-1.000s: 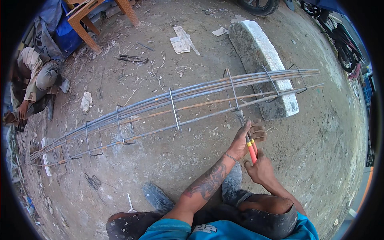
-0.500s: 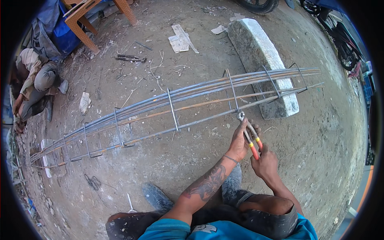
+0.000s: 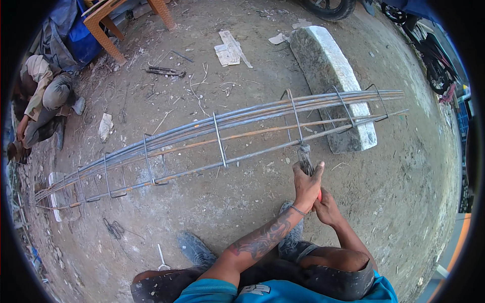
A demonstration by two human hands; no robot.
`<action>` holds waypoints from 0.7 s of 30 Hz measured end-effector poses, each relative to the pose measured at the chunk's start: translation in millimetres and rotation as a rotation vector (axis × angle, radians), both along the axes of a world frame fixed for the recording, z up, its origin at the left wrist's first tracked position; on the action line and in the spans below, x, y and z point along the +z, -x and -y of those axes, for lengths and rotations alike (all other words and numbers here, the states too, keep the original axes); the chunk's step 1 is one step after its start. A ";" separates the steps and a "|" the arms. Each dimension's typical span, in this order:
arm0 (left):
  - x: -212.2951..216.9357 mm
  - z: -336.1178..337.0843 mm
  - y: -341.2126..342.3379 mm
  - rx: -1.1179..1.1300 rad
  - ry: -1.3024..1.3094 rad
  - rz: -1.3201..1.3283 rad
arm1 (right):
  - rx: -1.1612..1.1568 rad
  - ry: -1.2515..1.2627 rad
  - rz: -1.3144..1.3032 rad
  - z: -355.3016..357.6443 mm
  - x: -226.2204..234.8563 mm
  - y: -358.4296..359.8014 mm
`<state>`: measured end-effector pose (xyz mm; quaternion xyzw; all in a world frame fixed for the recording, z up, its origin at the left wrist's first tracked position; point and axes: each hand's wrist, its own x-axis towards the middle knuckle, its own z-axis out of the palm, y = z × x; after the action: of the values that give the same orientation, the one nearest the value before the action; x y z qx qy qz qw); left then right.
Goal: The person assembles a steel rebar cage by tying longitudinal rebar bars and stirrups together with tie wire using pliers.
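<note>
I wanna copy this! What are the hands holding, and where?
Pincers: the right hand grips the red handles; the left hand holds them nearer the metal head.

so the pliers (image 3: 305, 157) are mostly buried behind the left hand (image 3: 307, 187) and right hand (image 3: 327, 208), just a sliver of red handle (image 3: 319, 196) peeking out; tips are too small to read, honestly; top edge chops off the wheel (image 3: 331, 16) and orange plastic furniture (image 3: 105, 42); crouching co-worker (image 3: 56, 98) fades into the dark left rim
</note>
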<state>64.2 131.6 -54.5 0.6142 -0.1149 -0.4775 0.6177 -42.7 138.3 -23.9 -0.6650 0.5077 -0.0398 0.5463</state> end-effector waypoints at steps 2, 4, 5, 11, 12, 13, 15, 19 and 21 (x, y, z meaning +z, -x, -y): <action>18.4 -2.4 -2.8 -0.007 -0.081 0.023 | 0.027 -0.132 0.034 9.2 17.6 7.7; 26.2 -0.8 -6.5 0.000 -0.072 -0.072 | 0.058 -0.260 0.074 18.3 31.5 8.7; 28.0 -0.1 -7.3 0.006 -0.064 -0.165 | 0.063 -0.318 0.138 22.1 36.9 8.7; 39.6 0.3 -13.2 -0.011 -0.029 -0.265 | -0.141 -0.546 0.128 22.2 45.2 2.9; 42.8 1.1 -13.3 -0.012 -0.030 -0.266 | -0.130 -0.544 0.055 22.6 44.3 3.8; 46.0 2.4 -12.9 -0.029 -0.052 -0.330 | -0.132 -0.544 0.053 22.3 44.9 1.9; 42.6 3.1 -13.3 -0.046 -0.074 -0.391 | 0.011 -0.178 -0.381 18.4 51.4 -13.1; 13.0 22.6 3.8 -0.132 -0.143 -0.044 | 0.062 0.507 -0.418 -0.9 2.6 -0.9; 10.2 26.3 3.0 -0.183 -0.287 -0.122 | -0.032 0.606 -0.439 -11.3 0.3 -8.9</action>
<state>61.2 105.3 -44.4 0.6529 -0.0633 -0.5797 0.4833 -33.9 149.6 -23.5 -0.7810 0.5884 -0.0532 0.2023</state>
